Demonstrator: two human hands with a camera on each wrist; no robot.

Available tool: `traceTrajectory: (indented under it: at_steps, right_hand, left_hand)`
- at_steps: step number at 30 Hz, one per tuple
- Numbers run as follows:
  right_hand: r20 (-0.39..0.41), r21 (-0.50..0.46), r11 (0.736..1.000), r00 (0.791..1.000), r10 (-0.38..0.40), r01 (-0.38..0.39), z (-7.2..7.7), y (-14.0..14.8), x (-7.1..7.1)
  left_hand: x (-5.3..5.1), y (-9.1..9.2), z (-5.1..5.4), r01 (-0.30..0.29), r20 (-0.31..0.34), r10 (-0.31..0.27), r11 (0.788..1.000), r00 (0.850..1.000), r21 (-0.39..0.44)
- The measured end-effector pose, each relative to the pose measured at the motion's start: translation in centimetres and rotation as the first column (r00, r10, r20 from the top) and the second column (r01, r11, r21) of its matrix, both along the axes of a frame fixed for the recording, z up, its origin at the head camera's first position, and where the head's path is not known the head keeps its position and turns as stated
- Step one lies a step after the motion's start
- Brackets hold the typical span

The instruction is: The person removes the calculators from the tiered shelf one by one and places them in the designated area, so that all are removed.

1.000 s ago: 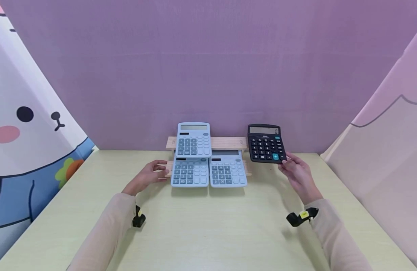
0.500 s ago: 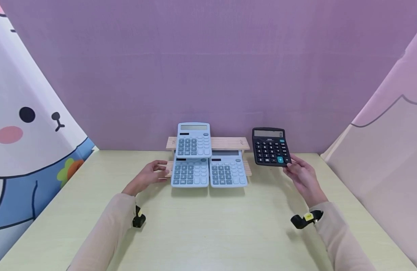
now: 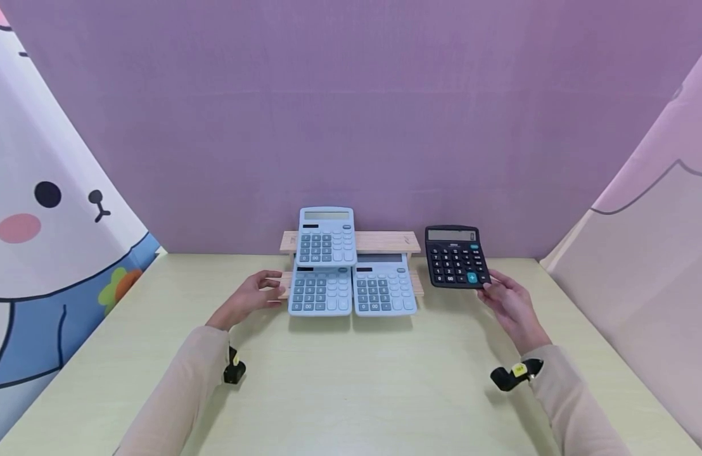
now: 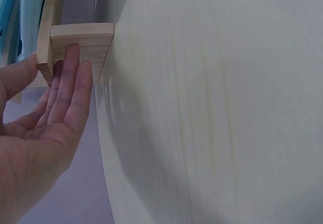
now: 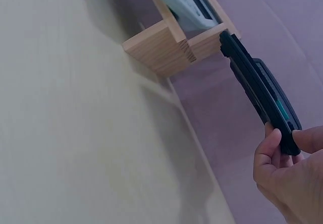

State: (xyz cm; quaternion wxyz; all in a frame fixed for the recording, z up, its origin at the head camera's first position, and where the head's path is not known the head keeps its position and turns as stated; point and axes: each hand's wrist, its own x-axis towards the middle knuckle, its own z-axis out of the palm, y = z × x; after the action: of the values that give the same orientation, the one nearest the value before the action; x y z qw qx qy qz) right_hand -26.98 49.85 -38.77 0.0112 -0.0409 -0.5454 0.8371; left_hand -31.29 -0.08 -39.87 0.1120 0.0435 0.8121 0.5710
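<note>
My right hand (image 3: 512, 310) pinches a black calculator (image 3: 456, 256) by its lower right corner, thumb on the key side. It is held up just right of a two-tier wooden rack (image 3: 385, 241), apart from it in the head view. My left hand (image 3: 247, 301) holds the rack's left end; in the left wrist view the thumb lies on one side of the wooden board (image 4: 48, 37) and the fingers on the other. Three light blue calculators stand tilted in the rack: one upper left (image 3: 326, 236), one lower left (image 3: 319, 292), one lower right (image 3: 384, 286).
The rack stands on a pale wooden table (image 3: 351, 392) against a purple backdrop (image 3: 351, 114). A panel with a cartoon animal (image 3: 49, 253) borders the left side, and a pale pink panel (image 3: 659, 272) the right.
My right hand has moved the black calculator right, away from the rack's upper right end, and then lower. The left hand and the blue calculators have stayed in place.
</note>
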Motion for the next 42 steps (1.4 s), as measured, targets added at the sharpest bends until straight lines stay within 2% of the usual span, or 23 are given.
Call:
traceTrajectory:
  at_steps: [8, 13, 25, 34, 42]
  right_hand:
    - [0.021, -0.004, 1.000, 1.000, -0.001, 0.001, -1.1, 0.2, -0.1]
    - [0.056, 0.032, 0.999, 0.998, -0.012, 0.010, -1.7, 0.3, -0.4]
    - [0.100, 0.090, 0.996, 0.995, -0.030, 0.021, -2.9, 0.2, -0.8]
    - [0.136, 0.125, 0.992, 0.990, -0.049, 0.032, -3.6, 0.0, -1.4]
    - [0.137, 0.134, 0.991, 0.989, -0.049, 0.031, -3.8, -0.2, -1.4]
  left_hand:
    - [0.0, 0.1, 0.0, -0.013, 0.009, 0.014, 1.000, 1.000, -0.009]
    - [0.0, 0.2, 0.0, -0.030, 0.019, 0.030, 0.999, 0.999, -0.027]
    - [-0.1, 0.1, -0.2, -0.028, 0.016, 0.029, 0.999, 0.999, -0.030]
    - [-0.1, 0.0, -0.3, -0.013, -0.003, 0.013, 1.000, 1.000, 0.002]
    - [0.0, 0.0, -0.3, -0.005, -0.013, 0.006, 1.000, 1.000, 0.020]
